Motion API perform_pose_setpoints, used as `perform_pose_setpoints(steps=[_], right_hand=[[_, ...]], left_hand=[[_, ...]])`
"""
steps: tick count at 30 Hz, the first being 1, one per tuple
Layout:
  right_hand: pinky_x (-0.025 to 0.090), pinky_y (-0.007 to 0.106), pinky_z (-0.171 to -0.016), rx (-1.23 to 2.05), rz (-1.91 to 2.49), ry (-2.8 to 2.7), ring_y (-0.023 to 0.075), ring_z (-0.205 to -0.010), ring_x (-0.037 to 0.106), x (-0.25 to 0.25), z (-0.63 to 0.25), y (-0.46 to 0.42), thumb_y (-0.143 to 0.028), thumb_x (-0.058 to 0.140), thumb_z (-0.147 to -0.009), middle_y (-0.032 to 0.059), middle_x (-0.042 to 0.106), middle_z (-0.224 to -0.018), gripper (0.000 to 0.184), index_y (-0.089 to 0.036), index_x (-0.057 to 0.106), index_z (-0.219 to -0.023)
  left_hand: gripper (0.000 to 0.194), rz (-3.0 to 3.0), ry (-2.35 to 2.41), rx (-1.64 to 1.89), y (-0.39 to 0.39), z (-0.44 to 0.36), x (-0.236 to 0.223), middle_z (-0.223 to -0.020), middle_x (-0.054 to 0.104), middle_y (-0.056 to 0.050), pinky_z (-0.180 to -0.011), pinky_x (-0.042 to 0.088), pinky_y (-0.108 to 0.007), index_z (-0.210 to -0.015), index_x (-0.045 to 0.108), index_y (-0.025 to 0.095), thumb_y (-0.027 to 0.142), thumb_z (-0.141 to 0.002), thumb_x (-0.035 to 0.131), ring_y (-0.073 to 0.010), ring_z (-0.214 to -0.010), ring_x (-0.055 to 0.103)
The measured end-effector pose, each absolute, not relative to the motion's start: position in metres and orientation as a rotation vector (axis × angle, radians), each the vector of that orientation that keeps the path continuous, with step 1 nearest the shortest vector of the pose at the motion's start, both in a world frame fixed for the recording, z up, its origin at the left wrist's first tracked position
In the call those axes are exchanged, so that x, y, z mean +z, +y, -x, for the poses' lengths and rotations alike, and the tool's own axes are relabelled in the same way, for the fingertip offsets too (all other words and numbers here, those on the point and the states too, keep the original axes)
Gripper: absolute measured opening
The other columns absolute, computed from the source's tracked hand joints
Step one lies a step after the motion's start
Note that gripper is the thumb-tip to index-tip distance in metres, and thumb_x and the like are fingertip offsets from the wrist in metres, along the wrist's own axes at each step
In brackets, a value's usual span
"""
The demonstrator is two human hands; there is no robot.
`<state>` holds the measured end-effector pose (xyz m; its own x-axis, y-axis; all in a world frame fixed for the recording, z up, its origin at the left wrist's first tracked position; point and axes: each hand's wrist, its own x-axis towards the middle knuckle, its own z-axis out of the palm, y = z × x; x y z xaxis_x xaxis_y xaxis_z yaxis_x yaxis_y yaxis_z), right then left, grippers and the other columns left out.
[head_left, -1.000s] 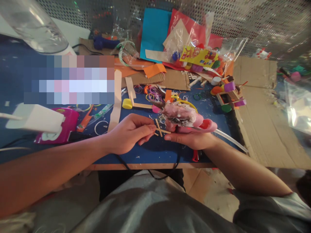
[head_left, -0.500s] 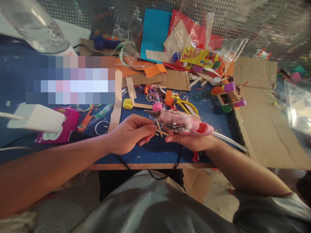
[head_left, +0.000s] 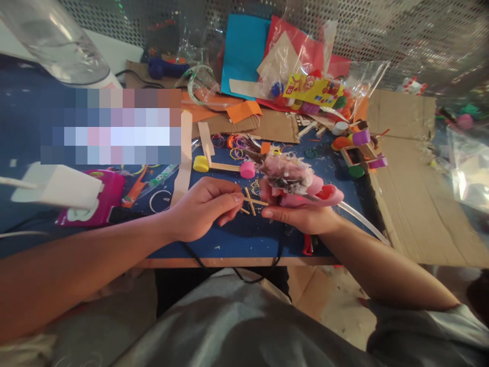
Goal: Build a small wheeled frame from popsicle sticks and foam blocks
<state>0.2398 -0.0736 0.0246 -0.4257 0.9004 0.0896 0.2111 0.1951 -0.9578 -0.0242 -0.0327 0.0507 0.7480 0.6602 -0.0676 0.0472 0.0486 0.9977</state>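
My left hand (head_left: 206, 209) pinches a thin wooden stick (head_left: 260, 202) between thumb and fingers. Another short stick crosses it near the fingertips, and a further one shows just below. Wrapped in my right hand (head_left: 307, 220) is a pink hot glue gun (head_left: 292, 176), its body crusted with whitish residue and dark smears. The gun's nozzle points up and to the left, apart from the sticks. A clear glue stick (head_left: 362, 221) juts from its rear. Behind my hands lies a small stick piece with a yellow cap (head_left: 200, 163) and a pink cap (head_left: 247, 169).
A stick-built car with coloured caps (head_left: 359, 148) stands right, near a cardboard sheet (head_left: 416, 188). Coloured papers (head_left: 244, 56) and a plastic bag with a yellow label (head_left: 315, 90) lie behind. A white charger (head_left: 57, 188) and a water bottle (head_left: 64, 46) are left.
The glue gun has shifted right in my right hand, its nozzle rising away to the right. More of the crossed sticks now shows. My left hand has barely moved.
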Motion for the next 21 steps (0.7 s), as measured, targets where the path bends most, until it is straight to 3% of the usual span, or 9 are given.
perform_pose_setpoints(steps=[5, 13, 21], right_hand=[[0.055, 0.033, -0.070, 1.218, 1.055, -1.704, 0.0171, -0.078, 0.061, 0.0264, -0.2365, -0.0735, -0.060, 0.092, -0.099, -0.0004, 0.068, -0.088, 0.039, -0.027, 0.073, -0.098], [0.054, 0.031, -0.065, 1.307, 1.037, -1.537, 0.0140, -0.072, 0.061, 0.0318, -0.2349, -0.0736, -0.056, 0.104, -0.088, -0.0012, 0.073, -0.089, 0.048, -0.025, 0.067, -0.089], [0.062, 0.036, -0.080, 1.290, 0.988, -1.402, 0.0184, -0.085, 0.073, 0.0273, -0.2337, -0.0718, -0.058, 0.104, -0.087, 0.0022, 0.080, -0.092, 0.052, -0.024, 0.066, -0.085]], left_hand=[[0.037, -1.588, 0.640, 0.524, -0.0319, 0.0258, 0.0487, -0.061, 0.058, 0.000, -0.055, 0.041, -0.023, -0.071, 0.066, 0.018, 0.038, -0.102, 0.069, -0.0113, -0.055, 0.052], [0.034, -1.767, 0.604, 0.617, -0.0328, 0.0273, 0.0520, -0.064, 0.065, 0.000, -0.055, 0.043, -0.022, -0.076, 0.074, 0.017, 0.035, -0.104, 0.065, -0.0115, -0.057, 0.056], [0.035, -1.996, 0.597, 0.745, -0.0337, 0.0266, 0.0527, -0.057, 0.062, 0.002, -0.053, 0.038, -0.022, -0.073, 0.075, 0.017, 0.027, -0.105, 0.063, -0.0095, -0.052, 0.051]])
